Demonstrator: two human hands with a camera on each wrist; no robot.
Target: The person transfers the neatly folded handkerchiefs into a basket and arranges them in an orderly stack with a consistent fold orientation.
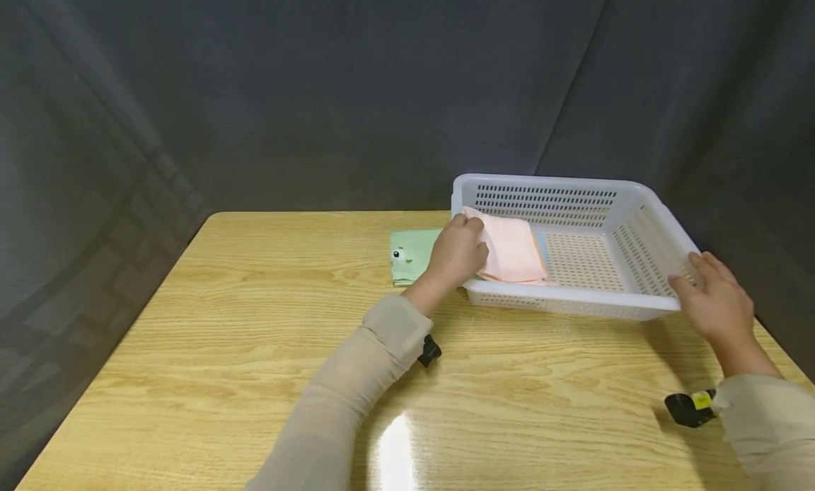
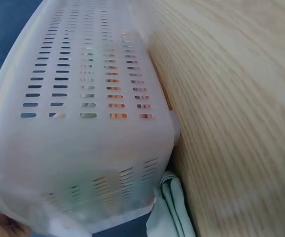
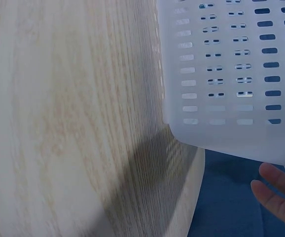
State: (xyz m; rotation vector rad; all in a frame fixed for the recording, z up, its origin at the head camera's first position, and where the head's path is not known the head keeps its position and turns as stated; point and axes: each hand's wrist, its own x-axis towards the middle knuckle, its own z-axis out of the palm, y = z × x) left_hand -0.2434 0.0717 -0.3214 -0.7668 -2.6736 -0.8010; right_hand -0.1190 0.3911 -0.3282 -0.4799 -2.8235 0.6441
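A white plastic basket [image 1: 573, 300] with slotted walls is held at both ends. My left hand [image 1: 457, 249] grips its left rim, the fingers curled over beside a folded pink cloth [image 1: 509, 247] inside. Under the pink cloth peeks a strip of light blue cloth [image 1: 541, 245]. My right hand [image 1: 719, 310] holds the right front corner of the rim. Left of the basket, a folded green cloth [image 1: 407, 254] with a cartoon eye lies on the table, partly behind my left hand. The left wrist view shows the green cloth's folded edge [image 2: 171, 207] close to the basket wall.
The wooden table [image 1: 255, 335] has its far edge against a dark curtain [image 1: 318, 95]. A black device [image 1: 429, 351] shows at the left wrist, another black device [image 1: 688, 409] at the right wrist. The basket's right end is close to the table's right edge.
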